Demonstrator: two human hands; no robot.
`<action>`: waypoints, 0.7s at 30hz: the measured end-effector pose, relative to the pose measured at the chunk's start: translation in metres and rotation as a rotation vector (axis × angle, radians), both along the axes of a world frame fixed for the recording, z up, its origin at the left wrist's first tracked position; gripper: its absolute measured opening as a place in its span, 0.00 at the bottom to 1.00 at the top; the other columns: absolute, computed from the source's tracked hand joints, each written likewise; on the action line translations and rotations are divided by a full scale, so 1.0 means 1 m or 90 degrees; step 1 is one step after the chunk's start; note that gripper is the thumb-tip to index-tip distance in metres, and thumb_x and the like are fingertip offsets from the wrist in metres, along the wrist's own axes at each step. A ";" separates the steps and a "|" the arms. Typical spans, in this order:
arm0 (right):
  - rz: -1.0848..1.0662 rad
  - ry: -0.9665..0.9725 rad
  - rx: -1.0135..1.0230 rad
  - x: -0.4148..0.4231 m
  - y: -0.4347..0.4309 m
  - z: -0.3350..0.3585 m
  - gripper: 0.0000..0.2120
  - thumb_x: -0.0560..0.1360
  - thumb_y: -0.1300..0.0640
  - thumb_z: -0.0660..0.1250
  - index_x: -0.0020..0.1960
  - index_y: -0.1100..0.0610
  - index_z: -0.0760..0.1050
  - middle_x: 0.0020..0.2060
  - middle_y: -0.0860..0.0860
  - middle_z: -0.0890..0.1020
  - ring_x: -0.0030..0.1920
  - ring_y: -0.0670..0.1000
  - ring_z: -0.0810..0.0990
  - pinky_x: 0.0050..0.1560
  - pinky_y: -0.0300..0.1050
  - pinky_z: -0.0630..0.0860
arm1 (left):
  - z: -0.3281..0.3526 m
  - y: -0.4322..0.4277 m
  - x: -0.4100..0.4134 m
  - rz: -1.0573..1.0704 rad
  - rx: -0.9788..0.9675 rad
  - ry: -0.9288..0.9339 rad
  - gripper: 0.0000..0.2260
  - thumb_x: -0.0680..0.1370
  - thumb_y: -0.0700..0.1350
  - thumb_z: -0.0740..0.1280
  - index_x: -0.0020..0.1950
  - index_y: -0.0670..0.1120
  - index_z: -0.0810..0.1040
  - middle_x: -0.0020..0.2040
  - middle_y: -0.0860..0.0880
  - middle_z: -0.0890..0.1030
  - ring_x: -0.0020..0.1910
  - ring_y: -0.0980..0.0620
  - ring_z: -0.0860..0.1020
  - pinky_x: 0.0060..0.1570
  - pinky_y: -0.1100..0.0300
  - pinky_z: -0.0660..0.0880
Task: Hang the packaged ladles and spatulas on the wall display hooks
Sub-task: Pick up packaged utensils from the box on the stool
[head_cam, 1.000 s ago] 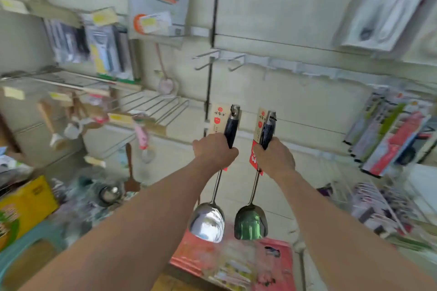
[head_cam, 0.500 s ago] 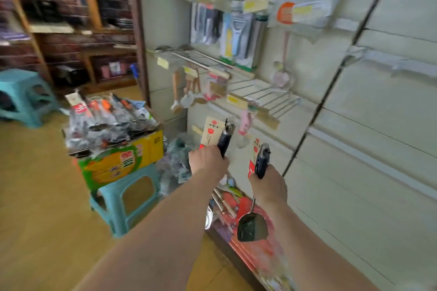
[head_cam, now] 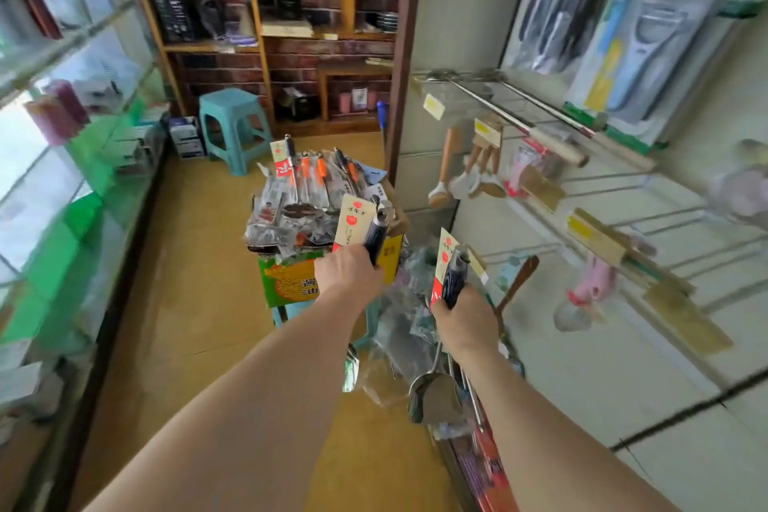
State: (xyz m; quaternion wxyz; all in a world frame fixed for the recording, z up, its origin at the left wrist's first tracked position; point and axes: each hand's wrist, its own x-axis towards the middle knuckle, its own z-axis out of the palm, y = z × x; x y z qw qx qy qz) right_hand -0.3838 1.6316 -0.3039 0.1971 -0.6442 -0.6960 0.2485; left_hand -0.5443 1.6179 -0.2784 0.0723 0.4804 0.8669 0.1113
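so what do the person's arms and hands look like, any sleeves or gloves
No gloves on the left hand or the right hand. Both forearms are bare right to the frame's edge: no sleeves, watch or bracelet in view. Whether any rings are worn cannot be told.

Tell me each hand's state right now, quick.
Left hand: closed, holding the ladle by its handle.
Right hand: closed, holding the spatula by its handle.
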 end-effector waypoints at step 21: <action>0.276 0.022 0.085 -0.166 0.207 0.077 0.16 0.80 0.46 0.57 0.55 0.59 0.67 0.43 0.54 0.77 0.39 0.57 0.76 0.35 0.45 0.67 | 0.074 0.129 -0.167 0.173 0.010 -0.017 0.14 0.76 0.55 0.63 0.49 0.44 0.73 0.37 0.48 0.73 0.42 0.46 0.76 0.39 0.57 0.73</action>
